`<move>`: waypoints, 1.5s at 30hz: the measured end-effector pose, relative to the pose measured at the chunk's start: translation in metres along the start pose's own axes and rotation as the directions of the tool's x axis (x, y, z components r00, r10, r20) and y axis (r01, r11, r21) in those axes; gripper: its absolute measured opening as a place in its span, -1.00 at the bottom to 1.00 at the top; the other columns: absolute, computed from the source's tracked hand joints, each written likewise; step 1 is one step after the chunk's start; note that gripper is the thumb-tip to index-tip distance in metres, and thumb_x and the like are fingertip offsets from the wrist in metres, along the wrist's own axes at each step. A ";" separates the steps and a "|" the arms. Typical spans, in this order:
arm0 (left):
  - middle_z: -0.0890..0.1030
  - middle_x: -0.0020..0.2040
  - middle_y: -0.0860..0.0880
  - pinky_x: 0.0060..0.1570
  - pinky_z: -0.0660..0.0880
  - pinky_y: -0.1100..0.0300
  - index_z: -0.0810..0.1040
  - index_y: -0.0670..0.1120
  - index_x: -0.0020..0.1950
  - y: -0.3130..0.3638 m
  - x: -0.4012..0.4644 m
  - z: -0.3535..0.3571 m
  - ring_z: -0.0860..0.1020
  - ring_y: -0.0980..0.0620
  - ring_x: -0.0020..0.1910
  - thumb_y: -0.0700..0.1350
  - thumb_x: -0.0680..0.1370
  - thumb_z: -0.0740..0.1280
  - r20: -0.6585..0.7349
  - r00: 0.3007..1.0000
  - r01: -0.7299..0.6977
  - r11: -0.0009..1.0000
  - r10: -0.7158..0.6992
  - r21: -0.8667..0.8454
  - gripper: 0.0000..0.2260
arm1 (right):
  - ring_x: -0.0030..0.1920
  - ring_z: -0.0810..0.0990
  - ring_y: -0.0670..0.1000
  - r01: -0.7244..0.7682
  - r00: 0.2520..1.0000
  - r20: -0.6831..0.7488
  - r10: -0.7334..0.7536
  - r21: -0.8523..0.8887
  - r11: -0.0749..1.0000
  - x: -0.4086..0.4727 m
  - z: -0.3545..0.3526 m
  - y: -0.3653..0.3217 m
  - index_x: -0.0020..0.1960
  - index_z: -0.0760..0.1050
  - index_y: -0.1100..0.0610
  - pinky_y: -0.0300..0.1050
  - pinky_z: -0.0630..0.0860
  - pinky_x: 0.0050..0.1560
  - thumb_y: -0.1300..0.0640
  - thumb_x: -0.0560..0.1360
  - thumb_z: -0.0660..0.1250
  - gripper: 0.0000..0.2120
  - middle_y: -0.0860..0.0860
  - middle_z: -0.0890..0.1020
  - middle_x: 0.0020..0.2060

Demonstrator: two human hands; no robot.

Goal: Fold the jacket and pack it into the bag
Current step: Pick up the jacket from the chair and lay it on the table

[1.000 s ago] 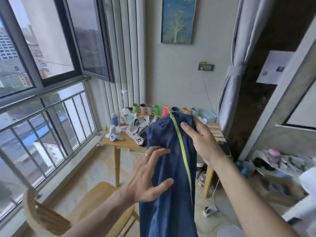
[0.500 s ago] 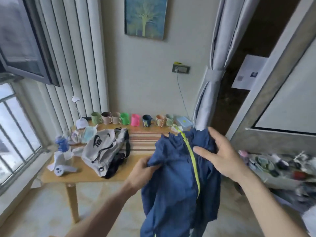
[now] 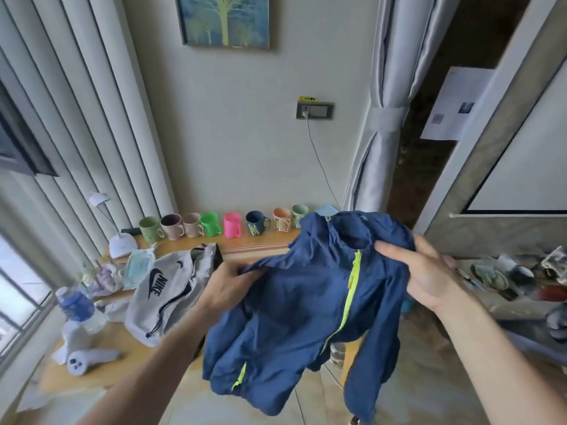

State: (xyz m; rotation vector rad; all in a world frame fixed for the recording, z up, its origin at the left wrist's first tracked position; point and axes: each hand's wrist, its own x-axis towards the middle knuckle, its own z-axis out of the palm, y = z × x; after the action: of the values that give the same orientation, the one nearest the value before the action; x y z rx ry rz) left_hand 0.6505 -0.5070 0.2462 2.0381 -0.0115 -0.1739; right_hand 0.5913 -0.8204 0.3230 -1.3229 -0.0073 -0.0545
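Observation:
A dark blue jacket [image 3: 294, 305] with a neon yellow zipper hangs in the air in front of me, spread by its shoulders above the wooden table's right end. My left hand [image 3: 224, 289] grips the jacket's left shoulder. My right hand [image 3: 426, 277] holds the right shoulder near the collar, fingers over the cloth. A grey drawstring bag [image 3: 165, 292] with a dark logo lies slumped on the table, just left of my left hand.
A row of coloured mugs [image 3: 211, 223] lines the back of the wooden table [image 3: 101, 351]. A white desk lamp [image 3: 121, 243], a blue-capped bottle [image 3: 76, 305] and a white handheld device [image 3: 89, 358] sit at its left. A cluttered shelf [image 3: 515, 277] is on the right.
The view swung right from the window toward the table. My hands moved from flat on the hanging jacket to gripping its shoulders, spreading it wider and raising it.

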 end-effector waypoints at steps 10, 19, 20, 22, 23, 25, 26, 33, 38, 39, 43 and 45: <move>0.62 -0.17 -0.18 -0.08 0.45 0.17 0.70 -0.13 -0.05 0.074 0.065 -0.074 0.57 0.10 -0.06 0.15 0.47 0.47 0.075 0.962 -0.267 0.963 0.263 0.046 -0.67 | -0.01 0.75 -0.05 0.291 0.949 -0.111 -0.296 -0.059 0.955 0.158 -0.035 -0.040 -0.04 0.69 -0.01 -0.14 0.65 -0.03 -0.04 0.14 0.61 -0.60 -0.10 0.78 -0.07; 0.62 -0.02 -0.12 -0.08 0.54 -0.05 0.48 0.19 0.05 0.034 0.236 -0.084 0.59 -0.19 -0.09 -0.12 0.52 0.43 -0.138 0.980 -0.091 0.939 0.144 0.331 -0.75 | 0.02 0.63 -0.30 0.290 0.957 0.168 -0.238 -0.467 0.836 0.378 -0.042 0.014 0.23 0.48 0.03 -0.26 0.54 0.16 0.29 0.55 0.41 -0.68 -0.11 0.64 0.08; 0.59 -0.04 -0.06 -0.05 0.54 -0.07 0.45 0.21 -0.01 0.012 0.251 -0.078 0.57 -0.21 -0.08 -0.17 0.48 0.38 -0.128 0.983 -0.073 0.921 0.131 0.382 -0.73 | 0.01 0.63 -0.25 0.243 0.968 0.179 -0.174 -0.511 0.825 0.400 -0.042 0.042 0.25 0.48 0.06 -0.18 0.55 0.18 0.30 0.54 0.42 -0.66 -0.05 0.64 0.09; 0.53 -0.07 0.00 0.03 0.41 0.06 0.48 0.15 -0.11 -0.027 0.277 -0.065 0.49 -0.14 -0.07 -0.36 0.41 0.33 -0.103 0.986 -0.056 0.844 0.131 0.533 -0.63 | 0.11 0.63 -0.07 0.136 0.984 0.171 -0.046 -0.565 0.813 0.434 -0.043 0.093 0.28 0.49 0.08 -0.02 0.56 0.26 0.33 0.52 0.41 -0.62 0.01 0.63 0.14; 0.50 -0.07 0.01 0.01 0.33 0.16 0.51 0.10 -0.17 -0.041 0.289 -0.058 0.45 -0.05 -0.06 -0.44 0.39 0.33 -0.105 0.986 -0.042 0.796 0.132 0.604 -0.61 | 0.14 0.63 0.01 0.078 0.989 0.150 0.010 -0.571 0.817 0.448 -0.042 0.114 0.29 0.50 0.09 0.03 0.56 0.27 0.35 0.51 0.40 -0.61 0.03 0.64 0.14; 0.51 -0.03 0.00 0.03 0.38 0.12 0.59 0.08 -0.26 -0.070 0.313 -0.049 0.44 0.02 -0.04 -0.46 0.37 0.29 -0.125 0.985 -0.011 0.755 0.123 0.656 -0.60 | 0.15 0.64 0.11 -0.018 0.994 0.082 0.075 -0.546 0.838 0.471 -0.040 0.147 0.25 0.51 0.13 0.09 0.58 0.24 0.40 0.48 0.38 -0.62 0.09 0.65 0.13; 0.53 0.00 0.00 0.06 0.44 0.04 0.63 0.10 -0.27 -0.085 0.326 -0.046 0.48 -0.01 -0.02 -0.43 0.37 0.26 -0.137 0.984 0.006 0.743 0.115 0.670 -0.59 | 0.14 0.64 0.12 -0.066 0.995 0.029 0.094 -0.517 0.853 0.481 -0.039 0.160 0.23 0.51 0.15 0.10 0.59 0.22 0.42 0.46 0.38 -0.61 0.11 0.65 0.12; 0.53 0.14 -0.08 -0.04 0.42 0.07 0.67 0.03 0.19 -0.158 0.381 -0.020 0.57 -0.20 0.08 -0.39 0.48 0.25 -0.048 0.997 0.070 0.591 -0.053 0.803 -0.56 | 0.08 0.65 0.25 -0.437 0.898 -0.132 0.421 -0.149 0.887 0.533 -0.045 0.238 0.11 0.54 0.33 0.11 0.61 0.09 0.42 0.14 0.38 -0.48 0.25 0.67 0.05; 0.43 0.27 -0.07 0.03 0.52 -0.06 0.49 0.08 0.40 -0.179 0.401 -0.012 0.58 -0.21 0.14 -0.34 0.48 0.24 0.019 0.971 0.107 0.500 -0.240 0.859 -0.46 | -0.16 0.67 0.03 -0.375 0.925 -0.117 0.361 -0.135 0.917 0.527 -0.035 0.259 -0.01 0.61 0.19 -0.15 0.58 -0.14 0.42 0.42 0.38 -0.78 0.08 0.71 -0.15; 0.43 0.29 -0.09 0.05 0.51 -0.08 0.48 0.07 0.42 -0.184 0.403 -0.009 0.57 -0.22 0.17 -0.32 0.49 0.25 0.016 0.970 0.104 0.473 -0.244 0.875 -0.46 | -0.15 0.67 -0.03 -0.298 0.954 -0.106 0.281 -0.223 0.928 0.518 -0.034 0.265 0.03 0.62 0.21 -0.19 0.59 -0.13 0.44 0.44 0.37 -0.77 0.09 0.72 -0.11; 0.43 0.38 -0.18 0.18 0.49 -0.14 0.44 0.02 0.46 -0.209 0.404 0.001 0.48 -0.26 0.31 -0.22 0.52 0.22 -0.053 0.948 0.170 0.358 -0.313 0.918 -0.51 | 0.19 0.57 0.13 -0.069 0.917 0.165 0.363 -0.831 0.552 0.460 -0.047 0.303 0.30 0.48 0.37 -0.22 0.31 0.07 0.41 0.49 0.38 -0.62 0.26 0.59 0.27; 0.43 0.39 -0.20 0.28 0.42 -0.16 0.46 0.00 0.45 -0.218 0.402 0.010 0.40 -0.27 0.38 -0.15 0.52 0.23 -0.091 0.928 0.211 0.309 -0.361 0.927 -0.53 | 0.42 0.46 0.17 0.242 0.810 0.375 0.452 -0.914 0.325 0.437 -0.062 0.329 0.37 0.51 0.26 -0.23 0.28 0.30 0.32 0.54 0.35 -0.61 0.08 0.51 0.41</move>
State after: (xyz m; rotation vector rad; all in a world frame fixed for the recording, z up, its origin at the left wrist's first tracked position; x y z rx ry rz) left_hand 1.0326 -0.4497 0.0007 3.2026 0.2350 -0.6743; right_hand 1.0404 -0.8154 0.0049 -2.5340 -0.4987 0.5964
